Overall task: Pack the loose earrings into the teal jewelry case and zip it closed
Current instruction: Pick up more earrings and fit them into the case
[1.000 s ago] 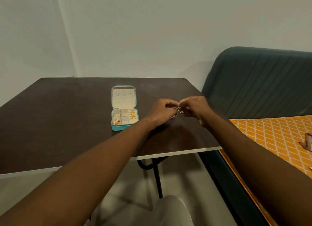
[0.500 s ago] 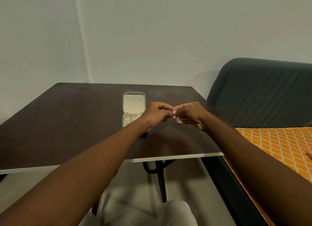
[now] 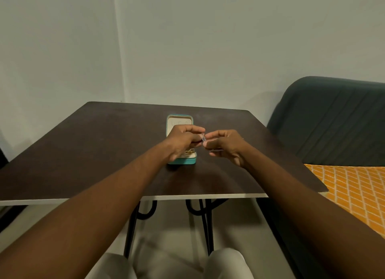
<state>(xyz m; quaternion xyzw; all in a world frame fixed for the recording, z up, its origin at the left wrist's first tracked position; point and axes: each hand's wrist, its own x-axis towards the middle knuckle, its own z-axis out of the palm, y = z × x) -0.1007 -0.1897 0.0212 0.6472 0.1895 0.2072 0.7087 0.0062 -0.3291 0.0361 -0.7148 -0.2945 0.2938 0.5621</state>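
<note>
The teal jewelry case lies unzipped on the dark table, its cream lid folded back flat. Gold earrings show in the tray's right side; my left hand hides the rest of the tray. My left hand hovers over the case with its fingers curled. My right hand is just right of the case. The fingertips of both hands meet and pinch a small silver earring between them, above the case's right edge.
A dark green sofa stands to the right of the table, with an orange patterned cloth on its seat. The table's near edge has black hairpin legs below it. My knees show at the bottom. Plain walls stand behind.
Both hands, still pinching the silver earring, have moved left from beside the case to over it. My left hand now covers most of the tray. The camera has tilted up and turned.
</note>
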